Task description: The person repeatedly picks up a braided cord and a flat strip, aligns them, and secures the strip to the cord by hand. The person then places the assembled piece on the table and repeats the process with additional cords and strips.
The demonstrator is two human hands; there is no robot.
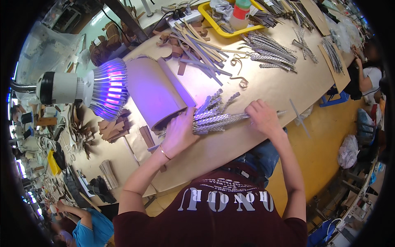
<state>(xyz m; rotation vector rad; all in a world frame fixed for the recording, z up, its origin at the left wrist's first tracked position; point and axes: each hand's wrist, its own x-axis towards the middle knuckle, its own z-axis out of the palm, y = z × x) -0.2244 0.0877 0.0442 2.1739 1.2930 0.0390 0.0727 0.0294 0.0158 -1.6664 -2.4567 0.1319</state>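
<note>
A bundle of silver-grey braided straps (212, 120) lies on the paper-covered table in front of me. My left hand (180, 131) closes round the left end of the bundle, close to a brown curved drum-like form (154, 88). To the right, my right hand (263, 118) has its fingers curled round a braided strap that runs out of the bundle; its thin tip shows past the hand. The left fingertips are partly hidden by the straps. Another pile of braided straps (271, 51) rests farther back.
A lamp with a finned head (109, 88) glows violet at the left. Flat brown and grey strips (201, 47) lie behind the form. A yellow tray (224, 33) holding a bottle (240, 16) is at the back. Other people sit at the far right and lower left.
</note>
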